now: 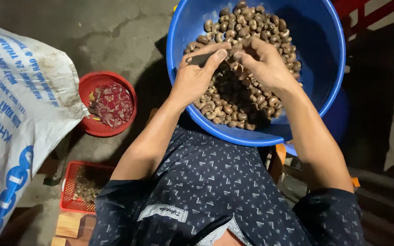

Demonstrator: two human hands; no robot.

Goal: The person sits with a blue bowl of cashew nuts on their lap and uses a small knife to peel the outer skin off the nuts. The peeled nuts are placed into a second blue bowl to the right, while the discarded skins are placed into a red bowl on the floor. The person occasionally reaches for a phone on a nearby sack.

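A big white woven sack [17, 123] with blue print fills the left edge, standing on the grey concrete floor [110, 32]. Right of centre sits a wide blue plastic basin [329, 68], resting against the person's lap and heaped with brown, kidney-shaped nuts [233, 107] in their shells. Lower down, the person's dark patterned shirt [215, 182] takes up the foreground.

On the floor beside the sack lies a round red bowl [87, 86] holding a crumpled red patterned cloth [112, 104], and below it a red mesh basket [71, 182] with pale shell scraps (its contents are dim and hard to make out).

Over the heap, both hands meet. The left hand [197, 75] is closed around a dark, slim tool [199, 59], thumb and forefinger pinching near its tip. The right hand [261, 64] pinches a single nut [239, 47] between fingertips and thumb, touching the tool's end, just above the pile inside the basin.
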